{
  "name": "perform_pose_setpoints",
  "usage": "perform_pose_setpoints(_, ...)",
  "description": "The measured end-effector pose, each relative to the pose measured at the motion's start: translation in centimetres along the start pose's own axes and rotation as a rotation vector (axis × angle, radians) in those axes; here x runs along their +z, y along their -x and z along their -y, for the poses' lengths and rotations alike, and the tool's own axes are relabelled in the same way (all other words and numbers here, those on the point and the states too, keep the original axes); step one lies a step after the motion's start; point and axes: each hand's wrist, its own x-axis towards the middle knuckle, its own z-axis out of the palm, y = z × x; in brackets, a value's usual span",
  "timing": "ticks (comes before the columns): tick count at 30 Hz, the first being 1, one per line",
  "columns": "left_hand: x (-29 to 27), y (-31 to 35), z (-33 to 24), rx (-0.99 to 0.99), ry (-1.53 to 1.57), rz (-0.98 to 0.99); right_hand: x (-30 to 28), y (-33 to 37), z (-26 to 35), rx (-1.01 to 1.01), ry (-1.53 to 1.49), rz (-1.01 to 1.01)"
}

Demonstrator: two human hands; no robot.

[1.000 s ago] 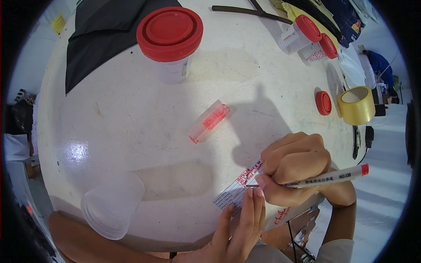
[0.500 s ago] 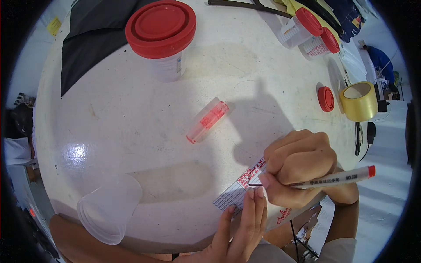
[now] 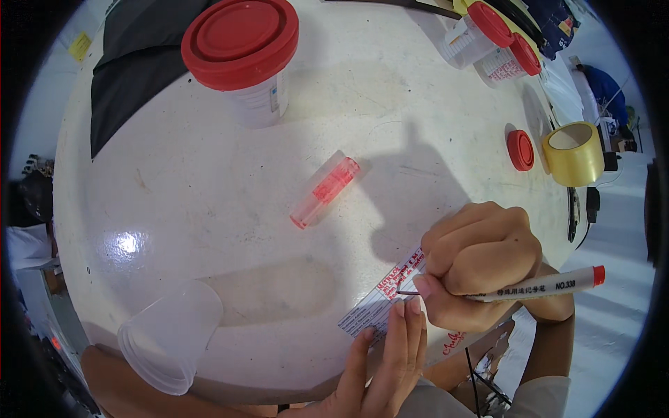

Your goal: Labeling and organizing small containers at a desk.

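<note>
R hand (image 3: 484, 258), right of ctr in lower half of frame, has fingers curled tight round a white marker pen (image 3: 547, 284) w/ red end cap; thumb + index pinch it near the front. Pen lies approx. level across frame, red end to the right, thin dark tip at a printed paper label (image 3: 364, 315); can't tell if tip actually touches. Label is at lower ctr-right, slanting up to the right, red handwriting on its upper part, far end hidden under R hand.

L hand (image 3: 387, 369), bottom ctr, has fingers extended, slightly apart, tips pressed on label's lower edge; it pins the label rather than grips it. Its fingertips sit just below pen tip.

Mid-frame: clear tube (image 3: 325, 192) w/ red marks, lying diagonally on white table (image 3: 209, 167). Lower left: translucent cup (image 3: 171, 338), near L forearm. Upper left: big jar (image 3: 240, 49) w/ red lid, beside black sheet (image 3: 136, 87). Upper right: 2 small jars (image 3: 463, 43), red lids, close together. Right side: loose red cap (image 3: 520, 150), next to yellowish tape roll (image 3: 575, 164).
</note>
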Motion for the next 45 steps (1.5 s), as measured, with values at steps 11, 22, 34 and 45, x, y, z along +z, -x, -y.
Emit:
perform_pose_setpoints(11,0.4,-0.4,-2.9,-0.197,0.191,0.011,0.2,0.0,0.3,-0.008,0.016,-0.015)
perform_pose_setpoints(22,-0.9,-0.5,0.0,-0.057,0.091,0.041,-0.2,0.1,0.3,0.006,-0.034,-0.068)
perform_pose_setpoints(34,-0.6,-0.4,-0.2,-0.036,0.061,0.034,0.2,0.3,0.0,-0.006,-0.007,-0.072)
perform_pose_setpoints(45,0.6,-0.8,-3.5,-0.352,0.32,0.011,0.3,0.4,0.1,0.005,-0.008,-0.128)
